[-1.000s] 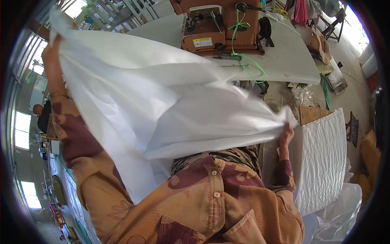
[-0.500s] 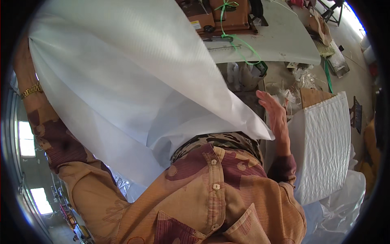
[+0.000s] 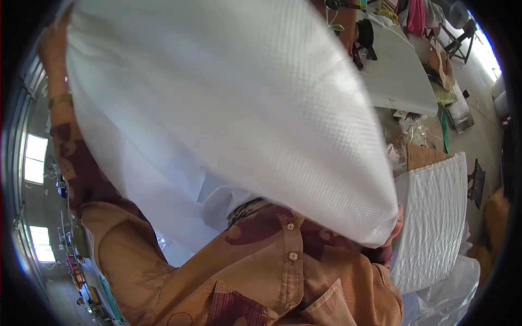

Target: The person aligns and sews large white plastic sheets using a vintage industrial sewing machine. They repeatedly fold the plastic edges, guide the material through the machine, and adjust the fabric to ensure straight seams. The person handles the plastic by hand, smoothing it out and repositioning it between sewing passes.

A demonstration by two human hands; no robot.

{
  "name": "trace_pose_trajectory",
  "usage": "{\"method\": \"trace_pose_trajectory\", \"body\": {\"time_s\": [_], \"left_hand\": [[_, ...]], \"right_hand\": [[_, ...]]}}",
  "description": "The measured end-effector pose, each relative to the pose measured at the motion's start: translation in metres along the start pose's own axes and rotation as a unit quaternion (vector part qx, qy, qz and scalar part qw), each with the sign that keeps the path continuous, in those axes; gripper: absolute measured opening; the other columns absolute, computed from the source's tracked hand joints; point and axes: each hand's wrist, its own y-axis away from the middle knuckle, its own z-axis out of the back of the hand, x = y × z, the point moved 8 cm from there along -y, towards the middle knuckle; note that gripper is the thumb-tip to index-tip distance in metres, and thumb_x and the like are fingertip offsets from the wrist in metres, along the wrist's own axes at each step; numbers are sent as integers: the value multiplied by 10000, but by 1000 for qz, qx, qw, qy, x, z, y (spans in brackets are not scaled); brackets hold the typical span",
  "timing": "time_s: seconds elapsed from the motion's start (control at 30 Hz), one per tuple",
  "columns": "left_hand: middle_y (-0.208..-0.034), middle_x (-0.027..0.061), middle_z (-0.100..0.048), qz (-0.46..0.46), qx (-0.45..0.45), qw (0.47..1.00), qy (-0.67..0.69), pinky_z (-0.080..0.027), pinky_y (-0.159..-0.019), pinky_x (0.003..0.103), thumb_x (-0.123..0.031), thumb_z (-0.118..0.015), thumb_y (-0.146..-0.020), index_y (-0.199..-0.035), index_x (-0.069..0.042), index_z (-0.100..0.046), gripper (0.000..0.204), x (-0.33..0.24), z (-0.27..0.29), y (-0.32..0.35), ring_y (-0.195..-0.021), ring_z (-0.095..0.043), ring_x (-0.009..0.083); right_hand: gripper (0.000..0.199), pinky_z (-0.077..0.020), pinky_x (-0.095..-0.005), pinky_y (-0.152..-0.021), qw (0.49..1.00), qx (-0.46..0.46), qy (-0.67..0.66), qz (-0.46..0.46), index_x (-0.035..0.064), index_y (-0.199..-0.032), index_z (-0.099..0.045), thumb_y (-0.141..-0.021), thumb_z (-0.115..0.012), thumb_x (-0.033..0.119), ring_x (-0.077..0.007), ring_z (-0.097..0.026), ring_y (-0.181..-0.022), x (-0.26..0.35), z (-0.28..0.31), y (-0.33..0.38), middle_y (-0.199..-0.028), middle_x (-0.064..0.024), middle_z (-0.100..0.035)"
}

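Observation:
A large white, finely textured plastic sheet (image 3: 244, 114) spreads in front of my chest and fills the middle of the view. At the upper left, my raised left hand (image 3: 53, 48) is closed on its edge, where folds gather; the fingertips are hidden. My right hand (image 3: 398, 221), low on the right, closes on the sheet's near right corner. Most of that hand is covered by the sheet, with only part of it showing beside the edge.
Just right of my right hand stands a quilted white padded block (image 3: 432, 223) with a brown board (image 3: 425, 156) behind it. A pale table (image 3: 399, 70) lies at the upper right, with a brown item on it. Clear plastic wrap (image 3: 448, 288) bunches at the lower right.
The sheet has billowed up and to the right, covering more of the table. My right hand, open and apart before, has lowered and closed at the corner. My left hand remains on the edge.

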Motion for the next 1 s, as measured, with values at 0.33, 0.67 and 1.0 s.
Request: {"method": "trace_pose_trajectory", "body": {"time_s": [0.33,0.67,1.0], "left_hand": [[-1105,152,-663,-59,90,951,291,-508,-868,465,-408,-682,-862,-1283,-61,-545,562,-136,-133,130,-1026,-632,364],[-1176,168,-646,-104,490,830,244,-274,-1102,603,-530,-551,-922,-1157,-30,-632,559,-243,-149,320,-1187,-572,296],[-1285,95,-581,-49,403,839,362,-197,-1115,643,-519,-582,-896,-1159,-57,-584,532,-215,-136,359,-1274,-498,281]], "right_hand": [[356,-324,-321,-508,920,-80,356,-141,-4,-699,-415,-876,-671,169,-148,-305,-559,-79,52,-18,-599,-94,-314],[302,-342,-317,-525,929,29,333,-160,-12,-710,-435,-865,-671,97,-165,-341,-555,-138,28,-24,-616,-96,-367],[363,-495,-418,-814,849,213,481,-47,33,-1168,-615,-855,-695,199,-328,-645,-949,-75,-76,-146,-1012,-153,-672]]}}
